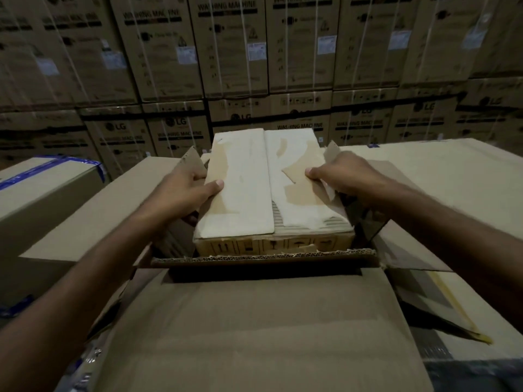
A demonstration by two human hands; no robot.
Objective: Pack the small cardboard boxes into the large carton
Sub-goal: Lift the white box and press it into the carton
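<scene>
A small cardboard box (254, 190) with a pale, torn top sits partly down inside the open large carton (266, 258), its upper part above the rim. My left hand (184, 193) grips its left side, thumb on top and fingers down the side. My right hand (342, 176) grips the right side, thumb on the top face, fingers hidden beside the box. The carton's near flap (254, 329) lies folded out toward me. Its side flaps stand up by my hands. The carton's inside is dark and mostly hidden.
A closed brown carton (93, 210) flanks the left, and one with blue tape (42, 182) lies farther left. A wide flat carton top (452, 176) spreads on the right. A wall of stacked washing machine cartons (254, 66) fills the back.
</scene>
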